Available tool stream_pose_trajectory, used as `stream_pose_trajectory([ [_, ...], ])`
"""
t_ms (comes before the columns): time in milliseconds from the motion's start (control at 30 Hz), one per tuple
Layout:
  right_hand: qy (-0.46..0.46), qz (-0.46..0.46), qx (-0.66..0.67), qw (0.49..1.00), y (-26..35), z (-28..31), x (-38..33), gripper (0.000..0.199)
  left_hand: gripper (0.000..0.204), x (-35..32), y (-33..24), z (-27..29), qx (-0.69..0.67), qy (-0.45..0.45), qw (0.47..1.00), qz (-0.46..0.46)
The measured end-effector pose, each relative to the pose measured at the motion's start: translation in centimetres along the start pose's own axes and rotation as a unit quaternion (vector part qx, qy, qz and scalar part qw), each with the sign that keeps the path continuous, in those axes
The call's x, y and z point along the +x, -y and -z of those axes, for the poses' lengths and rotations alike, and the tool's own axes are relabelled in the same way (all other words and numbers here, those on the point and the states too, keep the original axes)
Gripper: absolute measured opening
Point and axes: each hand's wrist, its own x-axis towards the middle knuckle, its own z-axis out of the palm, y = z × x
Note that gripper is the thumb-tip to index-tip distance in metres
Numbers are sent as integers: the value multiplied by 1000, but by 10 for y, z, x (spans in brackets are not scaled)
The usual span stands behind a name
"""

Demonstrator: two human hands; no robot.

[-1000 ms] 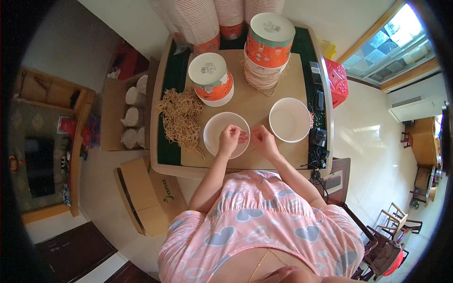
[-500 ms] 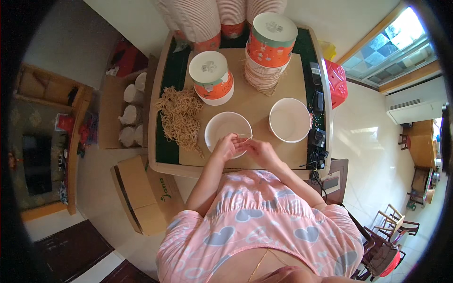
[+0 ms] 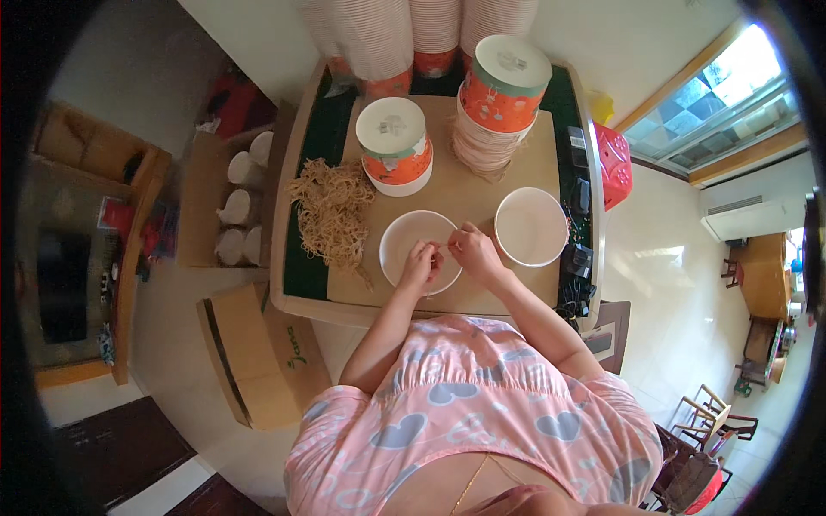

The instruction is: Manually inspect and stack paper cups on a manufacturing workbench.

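Over the near white paper bucket [image 3: 398, 232], its open mouth facing up, my two hands work close together. My left hand [image 3: 422, 265] is closed, fingertips pinched, above the bucket's opening. By the bucket's right rim my right hand [image 3: 475, 252] is also closed in a pinch. A thin tan strand, barely visible, seems to run between the fingertips. To the left lies a tangled heap of similar tan strands [image 3: 331, 211]. A second open white bucket [image 3: 529, 225] stands just right of my right hand.
Behind stand an upside-down orange-and-white bucket stack [image 3: 394, 150] and a taller stack [image 3: 503, 90] with tan strands round its lower part. Tall nested stacks [image 3: 370, 43] line the back. Black adapters [image 3: 578, 258] sit along the right edge. A carton of white rolls [image 3: 243, 172] is at left.
My hands have moved apart, the right one up and rightward, the left slightly right and down. The whole view has shifted a little.
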Motion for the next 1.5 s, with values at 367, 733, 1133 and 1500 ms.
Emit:
stream_pose_trajectory([
  [367,-20,-102,294,950,4,17,-4,9,7,8,13,-27,143,35,981,-128],
  [733,54,149,53,986,7,50,9,32,10,8,18,-27,242,-4,947,-211],
  [1133,100,152,-3,983,0,61,18,14,13,8,22,-21,315,-27,912,-261],
  [1500,158,167,-97,968,-8,59,20,7,14,6,16,-24,333,-30,901,-278],
])
